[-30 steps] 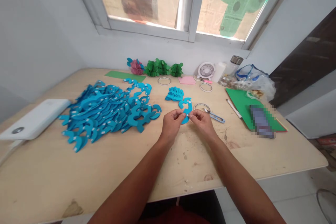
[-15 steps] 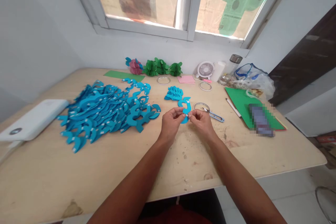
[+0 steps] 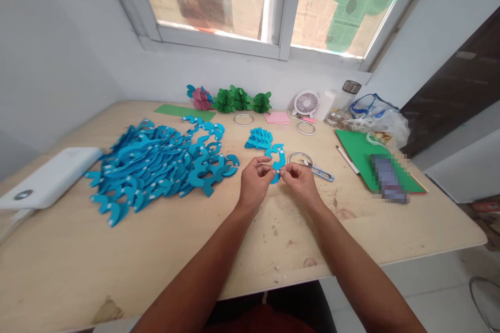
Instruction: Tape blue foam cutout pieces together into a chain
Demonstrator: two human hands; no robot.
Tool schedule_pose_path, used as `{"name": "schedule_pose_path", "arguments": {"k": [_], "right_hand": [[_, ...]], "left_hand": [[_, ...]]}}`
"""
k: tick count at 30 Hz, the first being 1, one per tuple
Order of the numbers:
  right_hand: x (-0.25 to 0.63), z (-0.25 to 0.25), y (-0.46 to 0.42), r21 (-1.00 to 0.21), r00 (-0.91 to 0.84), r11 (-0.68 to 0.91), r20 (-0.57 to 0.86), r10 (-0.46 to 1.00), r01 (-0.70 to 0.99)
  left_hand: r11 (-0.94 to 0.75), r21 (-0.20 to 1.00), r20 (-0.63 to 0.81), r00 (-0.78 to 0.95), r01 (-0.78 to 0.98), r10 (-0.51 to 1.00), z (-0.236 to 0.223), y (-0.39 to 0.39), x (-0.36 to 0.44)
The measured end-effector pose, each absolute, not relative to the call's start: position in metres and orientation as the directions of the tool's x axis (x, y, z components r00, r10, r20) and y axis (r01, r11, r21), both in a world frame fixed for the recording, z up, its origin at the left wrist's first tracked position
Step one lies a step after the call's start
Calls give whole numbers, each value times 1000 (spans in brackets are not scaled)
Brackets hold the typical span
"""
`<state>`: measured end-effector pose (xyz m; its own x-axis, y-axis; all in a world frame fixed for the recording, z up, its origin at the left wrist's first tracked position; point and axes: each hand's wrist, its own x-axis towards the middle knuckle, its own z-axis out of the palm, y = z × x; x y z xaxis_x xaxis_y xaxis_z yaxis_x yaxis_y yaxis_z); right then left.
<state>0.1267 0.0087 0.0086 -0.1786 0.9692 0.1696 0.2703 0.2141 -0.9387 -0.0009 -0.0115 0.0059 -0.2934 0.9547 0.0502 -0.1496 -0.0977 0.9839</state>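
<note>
Both my left hand and my right hand pinch a curved blue paper cut-out at the middle of the wooden table, and their fingertips nearly meet. Part of the cut-out is hidden behind my fingers. Just beyond my left hand lies a small stack of blue cut-outs. A large heap of similar cut-outs, dotted with white tape, covers the table's left side. Near my right hand are a thin tape ring and small blue-handled snips.
A white power bank lies at the left edge. Along the back stand folded paper decorations, tape rings, pink notes and a small fan. A green board and a plastic bag occupy the right side.
The view has shifted slightly. My hands have barely moved and keep their pinch on the blue cut-out.
</note>
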Motion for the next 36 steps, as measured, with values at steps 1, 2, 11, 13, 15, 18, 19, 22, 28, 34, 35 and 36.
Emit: {"name": "schedule_pose_path", "arguments": {"k": [1, 2, 11, 13, 15, 18, 19, 22, 28, 34, 35, 36], "right_hand": [[127, 8, 9, -939, -180, 215, 171, 969, 270], [127, 8, 9, -939, -179, 214, 169, 969, 269], [126, 9, 9, -938, -158, 205, 166, 973, 278], [126, 10, 8, -938, -165, 210, 169, 972, 277], [126, 10, 8, -937, -173, 212, 169, 970, 277], [126, 10, 8, -937, -169, 208, 165, 972, 280], [126, 10, 8, -938, -161, 202, 162, 974, 280], [125, 9, 8, -943, -136, 183, 150, 979, 277], [123, 8, 8, -966, -118, 135, 111, 987, 223], [129, 7, 12, -956, -70, 121, 106, 992, 267], [130, 7, 13, -956, -65, 124, 111, 992, 264], [131, 8, 13, -959, -71, 129, 115, 991, 253]], "left_hand": [[-101, 985, 56, -295, -139, 954, 6, -12, -1], [-103, 986, 60, -295, -132, 954, 7, -12, -1], [-96, 982, 48, -276, -161, 960, 8, -13, 0], [-94, 983, 47, -274, -159, 961, 8, -13, 0], [-94, 984, 49, -277, -149, 960, 8, -13, 0], [-99, 987, 59, -285, -127, 957, 9, -14, -1], [-102, 988, 63, -289, -120, 955, 9, -14, -1], [-108, 989, 70, -313, -104, 947, 9, -14, 0], [-116, 989, 78, -349, -88, 934, 10, -14, 2], [-109, 982, 42, -381, -156, 923, 11, -13, 1], [-101, 978, 24, -383, -182, 923, 10, -12, 0], [-90, 974, 5, -379, -207, 925, 9, -12, 0]]}}
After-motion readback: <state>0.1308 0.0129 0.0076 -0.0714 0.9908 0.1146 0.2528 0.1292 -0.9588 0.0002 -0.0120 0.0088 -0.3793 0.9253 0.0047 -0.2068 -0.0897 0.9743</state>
